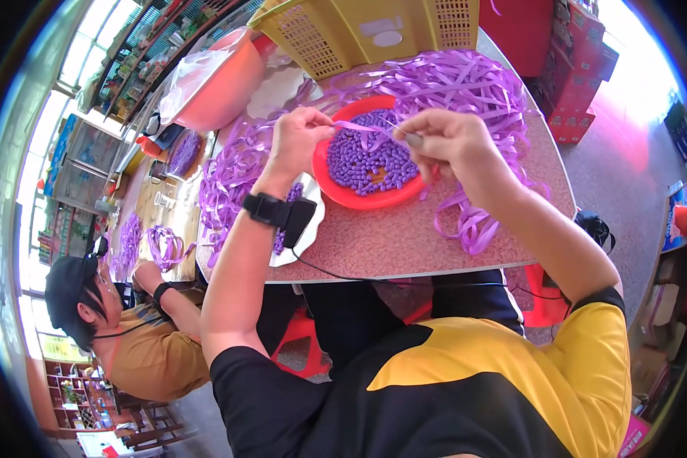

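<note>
— Fingers (313, 126) of your left hand (296, 141) are pinched shut on one end of a purple strip (362, 127), just above the centre of the frame. Your right hand (443, 137) nips the other end, fingers closed too.

— So which step are you on?

— You look to be folding or knotting the strip, held taut between both hands over the red plate (359, 200). That plate lies on the bench (404, 240), heaped with small purple pieces (366, 160) that seem to be finished ones.

— What does the next move call for?

— A tight, even fold, I'd judge; keep both pinches firm so the strip doesn't slip or twist.

— And your supply?

— Loose ribbon (466, 91) lies piled around the plate, right and left, with a yellow basket (359, 30) at the top of the frame. Another person (130, 328) sits at lower left with more ribbon.
</note>
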The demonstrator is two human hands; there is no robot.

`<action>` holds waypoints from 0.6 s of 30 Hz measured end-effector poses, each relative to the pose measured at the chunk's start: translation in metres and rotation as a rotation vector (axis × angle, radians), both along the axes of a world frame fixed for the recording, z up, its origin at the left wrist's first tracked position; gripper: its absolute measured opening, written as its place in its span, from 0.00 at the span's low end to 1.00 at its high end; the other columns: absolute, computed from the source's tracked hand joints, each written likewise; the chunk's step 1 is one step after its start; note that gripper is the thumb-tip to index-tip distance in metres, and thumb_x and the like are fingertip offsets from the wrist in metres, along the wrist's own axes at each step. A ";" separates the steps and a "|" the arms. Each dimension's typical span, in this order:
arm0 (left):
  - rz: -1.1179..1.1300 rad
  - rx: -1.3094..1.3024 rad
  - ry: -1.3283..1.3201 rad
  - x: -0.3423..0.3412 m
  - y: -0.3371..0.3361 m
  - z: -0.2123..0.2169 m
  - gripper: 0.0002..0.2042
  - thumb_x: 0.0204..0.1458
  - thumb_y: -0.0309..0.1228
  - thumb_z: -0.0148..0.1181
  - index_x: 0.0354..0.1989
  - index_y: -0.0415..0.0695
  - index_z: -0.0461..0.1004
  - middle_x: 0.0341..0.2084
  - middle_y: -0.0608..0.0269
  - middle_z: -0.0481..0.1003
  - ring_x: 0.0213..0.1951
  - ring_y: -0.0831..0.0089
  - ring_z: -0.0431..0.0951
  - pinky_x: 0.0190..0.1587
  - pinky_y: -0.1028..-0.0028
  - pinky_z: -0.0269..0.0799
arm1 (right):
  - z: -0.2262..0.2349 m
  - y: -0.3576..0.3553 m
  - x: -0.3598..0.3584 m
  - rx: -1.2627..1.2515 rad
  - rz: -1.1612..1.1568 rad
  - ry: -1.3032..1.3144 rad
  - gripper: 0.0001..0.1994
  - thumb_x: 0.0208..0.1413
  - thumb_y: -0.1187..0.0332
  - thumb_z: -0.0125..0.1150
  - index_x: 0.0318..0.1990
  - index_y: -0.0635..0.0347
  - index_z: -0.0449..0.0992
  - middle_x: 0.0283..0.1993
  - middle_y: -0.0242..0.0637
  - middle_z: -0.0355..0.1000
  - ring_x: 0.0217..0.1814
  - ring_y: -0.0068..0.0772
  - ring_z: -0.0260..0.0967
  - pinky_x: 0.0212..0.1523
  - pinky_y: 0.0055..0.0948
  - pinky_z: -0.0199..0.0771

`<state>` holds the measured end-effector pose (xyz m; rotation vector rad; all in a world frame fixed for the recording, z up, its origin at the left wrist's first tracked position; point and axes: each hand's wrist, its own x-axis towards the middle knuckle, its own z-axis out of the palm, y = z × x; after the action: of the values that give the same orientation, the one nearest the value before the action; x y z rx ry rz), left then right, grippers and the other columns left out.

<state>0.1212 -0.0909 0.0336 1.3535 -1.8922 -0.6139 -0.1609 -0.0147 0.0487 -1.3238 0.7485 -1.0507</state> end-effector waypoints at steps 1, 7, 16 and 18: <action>0.006 -0.008 0.003 0.001 0.009 0.007 0.04 0.51 0.24 0.64 0.35 0.40 0.80 0.25 0.71 0.77 0.26 0.87 0.71 0.30 0.82 0.68 | 0.005 -0.009 0.009 -0.008 0.006 0.003 0.09 0.62 0.71 0.57 0.46 0.66 0.77 0.25 0.30 0.72 0.20 0.16 0.68 0.18 0.15 0.56; -0.073 0.151 0.331 0.003 0.036 0.018 0.01 0.52 0.23 0.64 0.32 0.39 0.79 0.26 0.70 0.78 0.28 0.86 0.73 0.30 0.83 0.68 | -0.003 -0.053 0.072 -0.100 0.074 0.120 0.09 0.62 0.70 0.57 0.44 0.66 0.76 0.27 0.33 0.73 0.21 0.21 0.73 0.14 0.18 0.55; 0.289 -0.219 -0.433 0.071 0.034 -0.001 0.09 0.44 0.24 0.62 0.36 0.45 0.81 0.30 0.57 0.79 0.37 0.61 0.78 0.40 0.69 0.72 | 0.018 -0.020 0.028 -0.070 0.054 -0.088 0.07 0.64 0.70 0.54 0.44 0.64 0.73 0.23 0.28 0.63 0.18 0.17 0.61 0.16 0.15 0.52; 0.278 -0.452 -0.504 0.035 0.060 0.014 0.11 0.44 0.23 0.62 0.37 0.46 0.82 0.31 0.58 0.79 0.39 0.63 0.78 0.41 0.69 0.72 | 0.017 -0.007 0.017 -0.056 0.033 -0.065 0.07 0.65 0.70 0.54 0.44 0.63 0.72 0.23 0.28 0.63 0.18 0.17 0.60 0.16 0.14 0.51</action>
<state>0.1565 -0.0304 0.0472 1.5076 -2.0012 0.3126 -0.1441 -0.0217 0.0655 -1.3389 0.6504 -1.0904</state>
